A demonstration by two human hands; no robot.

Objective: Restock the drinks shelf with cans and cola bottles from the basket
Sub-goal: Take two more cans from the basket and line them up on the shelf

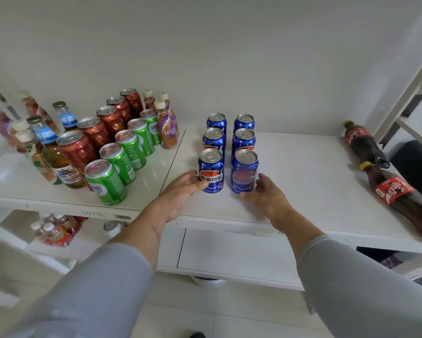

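Note:
Several blue cola cans stand in two rows on the white shelf [307, 167]. My left hand [180, 193] reaches in from the left, with thumb and fingertips on the side of the front left blue can [211, 164]. My right hand [266, 193] is beside the front right blue can [244, 167], fingers spread and just off its right side, thumb near its base. Two cola bottles lie at the shelf's right end, one at the back [366, 142] and one nearer the front edge [395, 191]. No basket is in view.
Rows of green cans [107, 181] and red cans [78, 147] stand on the left part of the shelf, with glass and plastic bottles [56, 157] behind and beside them. A wrapped pack of bottles [56, 232] sits on the lower shelf. A white frame post [405, 93] rises at the right.

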